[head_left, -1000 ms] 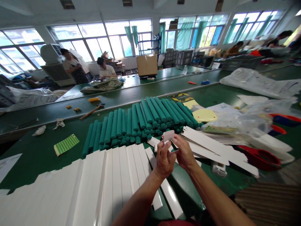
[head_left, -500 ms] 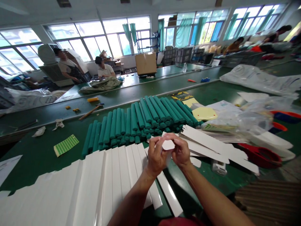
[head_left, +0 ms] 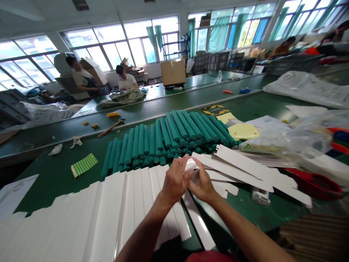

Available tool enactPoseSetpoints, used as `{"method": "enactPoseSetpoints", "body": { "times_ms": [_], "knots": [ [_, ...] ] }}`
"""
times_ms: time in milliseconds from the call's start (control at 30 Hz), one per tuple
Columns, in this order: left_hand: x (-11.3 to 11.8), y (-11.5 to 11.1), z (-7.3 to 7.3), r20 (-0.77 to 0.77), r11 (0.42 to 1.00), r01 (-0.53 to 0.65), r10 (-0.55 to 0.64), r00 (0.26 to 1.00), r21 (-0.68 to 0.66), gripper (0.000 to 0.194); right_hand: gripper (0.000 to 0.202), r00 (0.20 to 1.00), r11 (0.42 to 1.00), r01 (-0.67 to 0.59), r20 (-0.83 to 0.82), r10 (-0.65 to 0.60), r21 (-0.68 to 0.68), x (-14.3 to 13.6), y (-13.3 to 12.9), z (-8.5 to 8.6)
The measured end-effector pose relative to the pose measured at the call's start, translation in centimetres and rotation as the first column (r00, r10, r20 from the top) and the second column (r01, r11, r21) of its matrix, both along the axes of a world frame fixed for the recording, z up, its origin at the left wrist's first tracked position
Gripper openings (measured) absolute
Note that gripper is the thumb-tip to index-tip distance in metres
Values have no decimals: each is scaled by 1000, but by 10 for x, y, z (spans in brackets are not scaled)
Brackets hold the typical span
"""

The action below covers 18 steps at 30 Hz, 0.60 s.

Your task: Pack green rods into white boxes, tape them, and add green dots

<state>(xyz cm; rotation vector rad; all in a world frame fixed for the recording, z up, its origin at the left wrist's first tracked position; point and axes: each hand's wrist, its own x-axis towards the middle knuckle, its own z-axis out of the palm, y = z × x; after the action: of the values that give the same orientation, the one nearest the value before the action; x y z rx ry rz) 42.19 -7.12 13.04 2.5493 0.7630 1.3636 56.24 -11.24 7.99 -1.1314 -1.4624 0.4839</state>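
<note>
Carton (head_left: pixel 191 165) sits between the left grip (head_left: pixel 176 178) and right grip (head_left: pixel 203 185), both clamped on its white end.

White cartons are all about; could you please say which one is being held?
The carton gripped by the left hand and right hand; the other cartons lie on the table.

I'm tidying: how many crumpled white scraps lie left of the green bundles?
2: a left scrap and a right scrap, both beyond the green sheet. Others may be hidden.

curled left hand (head_left: pixel 176 178) beside right hand (head_left: pixel 203 183)
</note>
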Motion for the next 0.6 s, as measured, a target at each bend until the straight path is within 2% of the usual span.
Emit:
{"method": "enactPoseSetpoints", "body": {
  "times_ms": [100, 200, 300, 433, 600],
  "knots": [
    [-3, -2, 10, -86, 999, -16, 12, 996, -44, 39, 58, 991, 995, 94, 91, -95, 9, -7, 3, 7],
    [-4, -5, 21, -186, 996, -44, 29, 982, -76, 36, 53, 985, 992, 120, 122, -122, 27, -9, 5, 13],
    [-2, -7, 29, -241, 999, -46, 38, 970, -28, 34, 51, 982, 992, 119, 143, -125, 48, -8, 6, 14],
    [1, -5, 32, -309, 995, -60, 81, 948, 77, 35, 51, 982, 993, 114, 151, -118, 33, -9, 9, 10],
    [1, -5, 31, -425, 990, -88, 127, 896, 110, 41, 55, 982, 993, 110, 147, -115, 39, -10, 13, 3]
  ]
}}
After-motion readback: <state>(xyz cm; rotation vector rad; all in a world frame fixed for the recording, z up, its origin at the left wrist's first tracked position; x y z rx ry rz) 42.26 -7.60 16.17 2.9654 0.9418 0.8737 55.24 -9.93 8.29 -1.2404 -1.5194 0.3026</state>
